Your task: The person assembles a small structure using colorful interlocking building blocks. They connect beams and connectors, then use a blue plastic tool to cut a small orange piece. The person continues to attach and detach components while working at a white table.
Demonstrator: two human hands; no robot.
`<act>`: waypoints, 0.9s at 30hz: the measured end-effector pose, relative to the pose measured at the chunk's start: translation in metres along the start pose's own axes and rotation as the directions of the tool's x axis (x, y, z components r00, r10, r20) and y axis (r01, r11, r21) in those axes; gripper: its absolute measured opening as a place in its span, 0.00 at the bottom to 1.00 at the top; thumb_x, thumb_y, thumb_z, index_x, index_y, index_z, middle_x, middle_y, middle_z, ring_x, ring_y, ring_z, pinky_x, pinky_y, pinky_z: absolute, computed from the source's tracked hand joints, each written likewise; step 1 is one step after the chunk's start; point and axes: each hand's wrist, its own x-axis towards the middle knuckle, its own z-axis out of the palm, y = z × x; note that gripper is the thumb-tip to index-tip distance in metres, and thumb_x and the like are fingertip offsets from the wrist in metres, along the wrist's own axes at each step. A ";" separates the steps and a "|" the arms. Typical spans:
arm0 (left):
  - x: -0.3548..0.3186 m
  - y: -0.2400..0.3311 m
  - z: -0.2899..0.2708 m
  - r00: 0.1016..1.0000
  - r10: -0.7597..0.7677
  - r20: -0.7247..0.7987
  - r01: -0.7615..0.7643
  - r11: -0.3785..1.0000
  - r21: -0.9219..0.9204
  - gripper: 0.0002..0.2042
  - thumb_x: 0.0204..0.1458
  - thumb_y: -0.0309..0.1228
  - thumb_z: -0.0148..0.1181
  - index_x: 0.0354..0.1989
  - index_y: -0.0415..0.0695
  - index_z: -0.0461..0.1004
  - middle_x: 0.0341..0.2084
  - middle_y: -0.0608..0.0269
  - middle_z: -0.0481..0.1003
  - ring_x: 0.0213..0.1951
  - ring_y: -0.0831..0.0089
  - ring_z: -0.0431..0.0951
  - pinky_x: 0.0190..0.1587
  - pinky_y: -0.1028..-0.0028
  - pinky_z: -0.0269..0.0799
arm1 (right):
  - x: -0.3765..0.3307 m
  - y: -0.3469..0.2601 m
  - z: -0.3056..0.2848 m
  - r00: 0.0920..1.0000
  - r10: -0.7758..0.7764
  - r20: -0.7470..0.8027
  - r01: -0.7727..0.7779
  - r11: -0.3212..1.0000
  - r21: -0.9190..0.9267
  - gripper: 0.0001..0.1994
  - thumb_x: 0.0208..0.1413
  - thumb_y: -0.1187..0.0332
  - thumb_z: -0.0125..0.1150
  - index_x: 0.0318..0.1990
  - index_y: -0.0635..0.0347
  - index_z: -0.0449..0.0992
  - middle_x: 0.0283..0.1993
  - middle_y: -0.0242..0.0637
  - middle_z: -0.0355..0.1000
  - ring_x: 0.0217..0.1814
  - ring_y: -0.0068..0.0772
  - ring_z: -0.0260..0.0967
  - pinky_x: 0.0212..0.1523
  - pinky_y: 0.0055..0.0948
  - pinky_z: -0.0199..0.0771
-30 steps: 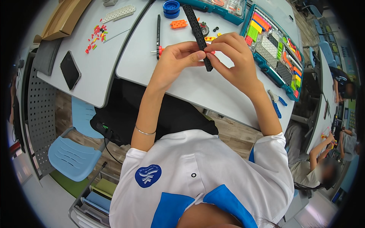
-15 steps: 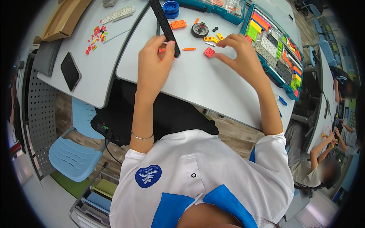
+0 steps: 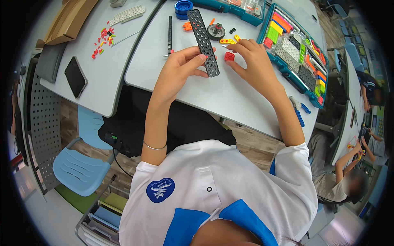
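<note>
The left hand (image 3: 174, 76) grips a black perforated bar (image 3: 204, 45) above the table (image 3: 197, 96); the right hand (image 3: 259, 67) curves its thumb and fingers about a red block (image 3: 229, 56), though whether it is gripped cannot be told. Beyond lies a wheel (image 3: 216, 32); rightward, a parts case (image 3: 296, 83) and pliers (image 3: 300, 117).

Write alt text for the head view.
A person's left hand holds a perforated black beam over a white table; the right hand is at a red block, grip unclear. An open parts case lies at right, a phone at left.
</note>
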 end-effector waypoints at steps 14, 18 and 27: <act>0.002 -0.007 -0.002 0.997 0.006 -0.074 -0.008 1.000 -0.021 0.16 0.63 0.30 0.52 0.54 0.33 0.73 0.43 0.58 0.78 0.42 0.77 0.79 0.43 0.74 0.79 | 0.001 -0.031 -0.001 0.938 -0.311 -0.151 0.322 0.945 0.056 0.15 0.46 0.66 0.72 0.44 0.53 0.80 0.34 0.28 0.69 0.39 0.32 0.66 0.42 0.35 0.65; -0.003 -0.006 -0.002 0.998 -0.029 -0.063 0.029 1.000 0.006 0.16 0.63 0.30 0.54 0.53 0.32 0.73 0.42 0.57 0.79 0.42 0.76 0.79 0.44 0.73 0.80 | -0.011 -0.037 0.013 0.915 -0.332 -0.229 0.338 0.941 -0.013 0.18 0.45 0.65 0.72 0.45 0.58 0.79 0.31 0.28 0.68 0.33 0.30 0.65 0.35 0.31 0.64; -0.031 0.005 -0.003 0.960 0.062 -0.273 0.023 0.954 0.300 0.12 0.62 0.28 0.56 0.49 0.33 0.76 0.37 0.60 0.78 0.39 0.75 0.79 0.41 0.76 0.80 | -0.038 -0.026 0.011 0.825 -0.467 -0.318 0.454 0.883 -0.120 0.18 0.37 0.73 0.71 0.41 0.63 0.80 0.24 0.26 0.66 0.23 0.24 0.61 0.24 0.26 0.56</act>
